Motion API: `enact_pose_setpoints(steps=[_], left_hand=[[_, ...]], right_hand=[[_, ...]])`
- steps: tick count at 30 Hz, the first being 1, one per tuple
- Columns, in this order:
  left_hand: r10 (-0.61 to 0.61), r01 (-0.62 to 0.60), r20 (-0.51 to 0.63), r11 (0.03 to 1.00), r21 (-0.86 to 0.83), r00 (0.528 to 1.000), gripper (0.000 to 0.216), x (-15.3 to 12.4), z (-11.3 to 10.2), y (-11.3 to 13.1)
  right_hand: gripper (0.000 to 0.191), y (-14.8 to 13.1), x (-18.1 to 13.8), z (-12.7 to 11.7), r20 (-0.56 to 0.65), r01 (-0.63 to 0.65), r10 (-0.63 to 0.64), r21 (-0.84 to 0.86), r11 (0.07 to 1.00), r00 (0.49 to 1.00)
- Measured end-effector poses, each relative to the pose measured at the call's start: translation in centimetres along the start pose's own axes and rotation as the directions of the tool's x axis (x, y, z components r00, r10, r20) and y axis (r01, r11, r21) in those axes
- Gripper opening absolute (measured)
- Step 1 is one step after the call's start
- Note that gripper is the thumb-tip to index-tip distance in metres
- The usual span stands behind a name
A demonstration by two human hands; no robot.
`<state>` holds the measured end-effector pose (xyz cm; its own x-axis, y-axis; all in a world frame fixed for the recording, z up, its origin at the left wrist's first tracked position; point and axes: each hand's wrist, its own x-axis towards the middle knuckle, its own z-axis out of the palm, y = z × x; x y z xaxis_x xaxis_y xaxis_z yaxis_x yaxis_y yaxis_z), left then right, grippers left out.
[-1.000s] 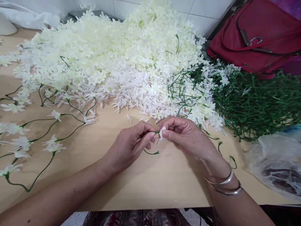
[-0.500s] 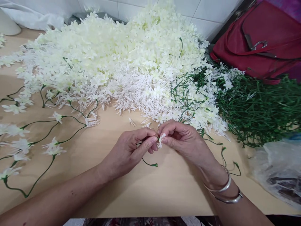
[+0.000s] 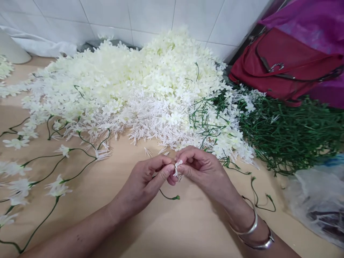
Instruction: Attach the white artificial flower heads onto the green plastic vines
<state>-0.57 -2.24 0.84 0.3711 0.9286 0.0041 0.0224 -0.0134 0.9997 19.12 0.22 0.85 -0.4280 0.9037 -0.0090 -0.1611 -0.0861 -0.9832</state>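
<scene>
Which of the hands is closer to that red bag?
The right. The right hand, pinching a small white flower, is below and left of the red bag; the left hand, holding a green stem, is even farther left.

Small white flower (image 3: 177, 165) (pinched at fingertips), thin green stem (image 3: 168, 196) curling below

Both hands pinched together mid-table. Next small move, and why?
Probably press the white blossom onto the tip of the green stem: the right hand pinches the blossom, the left hand grips the stem, and their fingertips meet there.
</scene>
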Motion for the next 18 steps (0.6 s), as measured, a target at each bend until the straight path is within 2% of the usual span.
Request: enact_pose_setpoints(steps=[2,4,6,8,15,18], left_hand=[[-0.025,0.025,0.003,0.996,-0.080,1.000,0.029,0.1,0.0,0.3],[-0.047,0.043,-0.024,0.988,-0.148,0.999,0.030,0.1,-0.1,0.4],[-0.067,0.058,-0.043,0.983,-0.173,0.997,0.031,0.0,-0.1,0.3],[-0.078,0.070,-0.047,0.984,-0.164,0.996,0.032,0.0,-0.1,0.2],[-0.061,0.058,-0.027,0.995,-0.084,0.998,0.033,0.1,0.2,0.0],[-0.043,0.042,-0.017,0.998,-0.035,0.999,0.033,0.1,0.3,-0.1]], right_hand=[[0.014,-0.3,0.0,-0.2,-0.013,-0.017,0.017,0.023,1.000,1.000],[0.019,-0.5,-0.1,-0.6,-0.082,-0.007,0.005,-0.026,1.000,0.997],[0.022,-0.7,-0.2,-1.0,-0.158,-0.002,-0.015,-0.105,0.994,0.987],[0.023,-0.9,-0.4,-1.1,-0.185,-0.003,-0.025,-0.154,0.988,0.982],[0.027,-0.7,-0.6,-0.3,-0.118,-0.013,0.009,-0.032,0.999,0.993],[0.020,-0.5,-0.6,-0.2,-0.083,-0.039,0.036,-0.039,0.998,0.996]])
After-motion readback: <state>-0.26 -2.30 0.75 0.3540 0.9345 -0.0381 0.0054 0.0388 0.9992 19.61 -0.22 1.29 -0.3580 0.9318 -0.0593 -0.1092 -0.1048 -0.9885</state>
